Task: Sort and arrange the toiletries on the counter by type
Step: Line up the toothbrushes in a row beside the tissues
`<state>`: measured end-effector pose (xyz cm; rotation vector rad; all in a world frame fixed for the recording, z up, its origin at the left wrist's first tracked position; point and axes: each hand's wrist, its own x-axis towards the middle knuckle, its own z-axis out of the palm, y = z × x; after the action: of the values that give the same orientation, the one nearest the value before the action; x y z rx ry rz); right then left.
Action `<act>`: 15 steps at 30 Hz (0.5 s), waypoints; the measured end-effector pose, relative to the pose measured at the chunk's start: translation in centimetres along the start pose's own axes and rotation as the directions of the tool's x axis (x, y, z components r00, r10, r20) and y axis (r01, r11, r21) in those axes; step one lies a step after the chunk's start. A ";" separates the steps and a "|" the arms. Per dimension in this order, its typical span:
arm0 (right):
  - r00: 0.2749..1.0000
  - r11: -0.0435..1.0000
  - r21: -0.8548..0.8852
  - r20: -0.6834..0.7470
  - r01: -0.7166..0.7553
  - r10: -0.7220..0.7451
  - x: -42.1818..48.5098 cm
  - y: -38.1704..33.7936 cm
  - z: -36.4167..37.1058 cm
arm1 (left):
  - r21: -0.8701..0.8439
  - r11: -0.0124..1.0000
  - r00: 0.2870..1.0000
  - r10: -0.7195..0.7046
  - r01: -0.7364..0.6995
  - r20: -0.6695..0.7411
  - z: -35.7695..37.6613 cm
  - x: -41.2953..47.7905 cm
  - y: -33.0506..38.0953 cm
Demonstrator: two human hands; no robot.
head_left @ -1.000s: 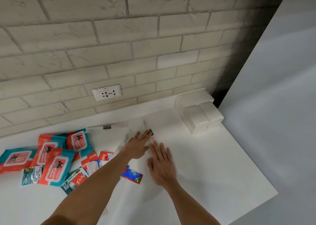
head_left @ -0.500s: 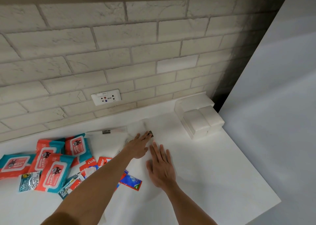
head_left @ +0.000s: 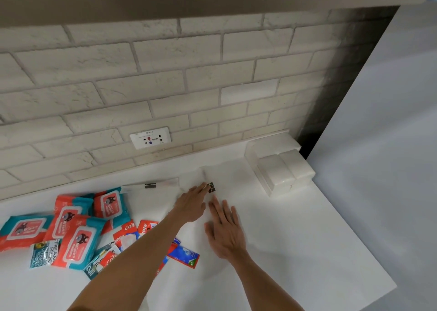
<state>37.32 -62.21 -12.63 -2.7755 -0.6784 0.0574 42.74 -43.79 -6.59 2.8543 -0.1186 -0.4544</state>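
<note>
Nothing has moved in 1 second: my left hand (head_left: 191,206) and right hand (head_left: 224,230) still press flat, fingers straight and slightly apart, on the thin white packet with a dark label (head_left: 212,188) near the white surface's (head_left: 307,251) back edge. The red-and-teal wipe packs (head_left: 78,237) at the left remain unsorted.

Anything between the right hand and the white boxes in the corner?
Nothing visible. The right hand rests flat with its fingers straight. Between it and the white boxes only bare counter shows, though thin white packets would be hard to spot on that white surface.
</note>
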 end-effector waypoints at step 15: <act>0.982 0.986 -0.015 -0.085 -0.168 0.166 -5.0 -2.4 1.7 | -0.349 0.844 0.842 -0.494 0.406 -0.216 3.4 -9.1 -5.6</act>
<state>31.67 -61.98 -13.77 -2.8318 -0.4265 -0.0315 33.33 -38.09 -8.45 2.5956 0.6474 -0.0992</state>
